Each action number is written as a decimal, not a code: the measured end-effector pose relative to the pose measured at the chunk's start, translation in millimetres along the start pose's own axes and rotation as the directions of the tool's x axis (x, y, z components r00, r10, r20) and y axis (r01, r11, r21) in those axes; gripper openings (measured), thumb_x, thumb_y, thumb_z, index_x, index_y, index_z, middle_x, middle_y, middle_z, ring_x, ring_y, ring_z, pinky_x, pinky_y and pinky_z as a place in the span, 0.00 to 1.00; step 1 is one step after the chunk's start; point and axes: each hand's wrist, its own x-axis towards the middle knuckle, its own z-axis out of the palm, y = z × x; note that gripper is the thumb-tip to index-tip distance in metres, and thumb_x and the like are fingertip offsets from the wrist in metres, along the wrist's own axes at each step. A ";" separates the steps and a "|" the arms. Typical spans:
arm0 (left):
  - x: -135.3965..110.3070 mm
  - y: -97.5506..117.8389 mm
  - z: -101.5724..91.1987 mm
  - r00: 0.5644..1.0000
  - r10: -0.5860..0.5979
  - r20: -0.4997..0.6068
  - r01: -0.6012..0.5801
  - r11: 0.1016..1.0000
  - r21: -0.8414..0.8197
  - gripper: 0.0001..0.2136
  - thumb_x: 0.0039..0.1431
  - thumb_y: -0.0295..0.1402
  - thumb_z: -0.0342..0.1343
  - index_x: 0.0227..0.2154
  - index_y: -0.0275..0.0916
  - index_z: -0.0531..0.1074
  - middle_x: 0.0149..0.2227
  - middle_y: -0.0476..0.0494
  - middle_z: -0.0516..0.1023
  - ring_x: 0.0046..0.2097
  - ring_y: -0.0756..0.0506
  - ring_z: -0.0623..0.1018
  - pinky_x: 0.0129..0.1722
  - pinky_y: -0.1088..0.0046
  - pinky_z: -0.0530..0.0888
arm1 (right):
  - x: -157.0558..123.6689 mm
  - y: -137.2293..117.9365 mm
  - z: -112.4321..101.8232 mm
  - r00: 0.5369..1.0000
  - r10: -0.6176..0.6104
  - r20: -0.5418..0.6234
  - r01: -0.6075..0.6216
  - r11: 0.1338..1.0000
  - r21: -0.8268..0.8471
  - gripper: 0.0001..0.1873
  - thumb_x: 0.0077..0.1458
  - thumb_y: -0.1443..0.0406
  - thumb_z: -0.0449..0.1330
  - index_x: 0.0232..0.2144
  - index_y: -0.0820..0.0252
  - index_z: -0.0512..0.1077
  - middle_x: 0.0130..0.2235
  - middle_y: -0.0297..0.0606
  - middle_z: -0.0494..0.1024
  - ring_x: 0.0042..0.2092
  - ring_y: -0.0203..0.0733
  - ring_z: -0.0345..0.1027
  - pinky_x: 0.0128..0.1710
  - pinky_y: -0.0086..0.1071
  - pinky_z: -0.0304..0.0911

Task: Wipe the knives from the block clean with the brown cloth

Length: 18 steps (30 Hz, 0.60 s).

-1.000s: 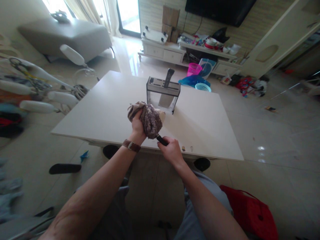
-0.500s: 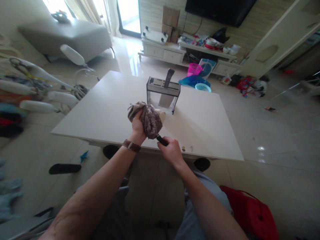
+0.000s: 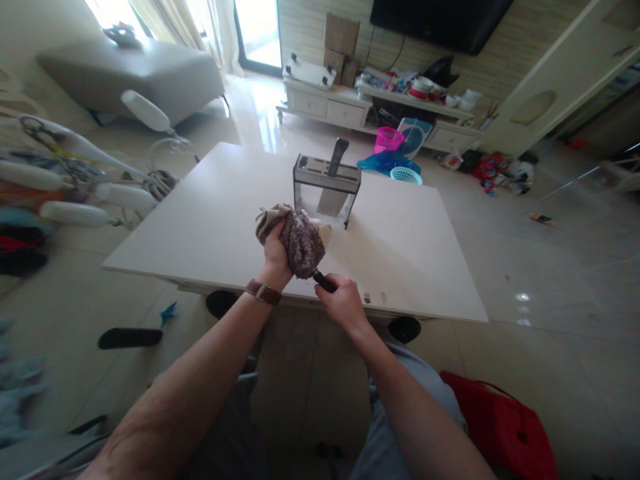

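Observation:
My left hand [image 3: 276, 255] is closed around a bunched brown and grey cloth [image 3: 300, 239], held just above the near edge of the white table [image 3: 210, 220]. The cloth is wrapped over the blade of a knife, so the blade is hidden. My right hand [image 3: 342, 302] grips the knife's black handle [image 3: 324, 281], which sticks out below the cloth. A brown watch strap sits on my left wrist. Behind the cloth stands a clear knife block [image 3: 326, 188] with one knife [image 3: 337, 160] upright in it.
A red bag [image 3: 505, 427] lies on the floor at my right. At the left stands a drying rack with white bars [image 3: 75, 180]. A black slipper [image 3: 129, 337] lies on the floor. A TV cabinet [image 3: 350, 107], pink basket [image 3: 387, 138] and toys sit beyond the table.

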 end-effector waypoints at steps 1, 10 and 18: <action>0.0 0.0 0.0 1.000 0.004 -0.001 -0.004 1.000 0.001 0.08 0.56 0.39 0.62 0.34 0.40 0.78 0.41 0.44 0.83 0.51 0.40 0.80 0.54 0.65 0.77 | 0.0 -0.3 -0.2 1.000 0.001 0.003 -0.001 1.000 0.002 0.10 0.50 0.64 0.59 0.19 0.59 0.69 0.20 0.30 0.64 0.27 0.34 0.57 0.28 0.30 0.48; -1.7 0.1 1.4 0.999 0.030 0.021 -0.030 0.999 -0.012 0.08 0.55 0.39 0.64 0.33 0.40 0.78 0.41 0.43 0.83 0.52 0.39 0.80 0.55 0.64 0.76 | -0.3 1.1 0.6 1.000 0.003 -0.001 -0.003 1.000 0.013 0.10 0.50 0.64 0.59 0.19 0.59 0.69 0.20 0.29 0.63 0.26 0.34 0.56 0.28 0.30 0.48; 2.4 -1.2 -4.9 0.998 -0.006 0.066 0.006 1.000 -0.002 0.12 0.53 0.41 0.66 0.37 0.39 0.78 0.44 0.43 0.83 0.54 0.37 0.79 0.57 0.61 0.75 | 0.1 2.1 0.9 1.000 -0.005 0.000 0.005 1.000 0.015 0.10 0.50 0.65 0.60 0.19 0.59 0.68 0.21 0.28 0.63 0.27 0.34 0.56 0.29 0.30 0.48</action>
